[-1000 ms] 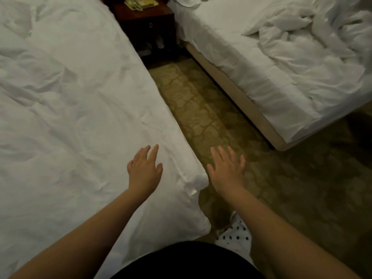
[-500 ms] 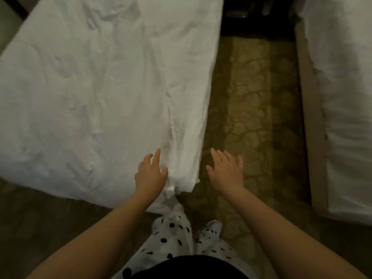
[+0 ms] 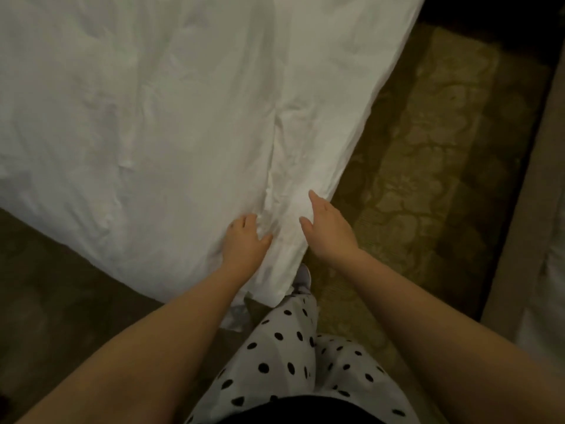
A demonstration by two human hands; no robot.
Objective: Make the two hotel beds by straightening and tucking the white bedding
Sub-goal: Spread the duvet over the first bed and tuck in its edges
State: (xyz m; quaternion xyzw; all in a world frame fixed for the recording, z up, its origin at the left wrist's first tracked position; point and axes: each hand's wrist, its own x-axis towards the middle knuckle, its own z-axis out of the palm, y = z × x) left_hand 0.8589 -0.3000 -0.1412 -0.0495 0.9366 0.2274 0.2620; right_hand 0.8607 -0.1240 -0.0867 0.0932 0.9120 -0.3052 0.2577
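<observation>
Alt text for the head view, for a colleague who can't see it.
Left hand and right hand rest open on the near corner of the white bedding, the right at its side edge. Patterned carpet beside it, spotted trousers below.

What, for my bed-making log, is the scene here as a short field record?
bed cover: white bedding spread flat, lightly wrinkled, one long crease running up from the near corner
near corner: hangs loose beside the person's leg
left hand: rests on the bedding at the corner, fingers bent into the folds; grip unclear
right hand: fingers straight, touching the bedding's side edge
floor: patterned carpet
second bed: only its edge shows at far right
</observation>
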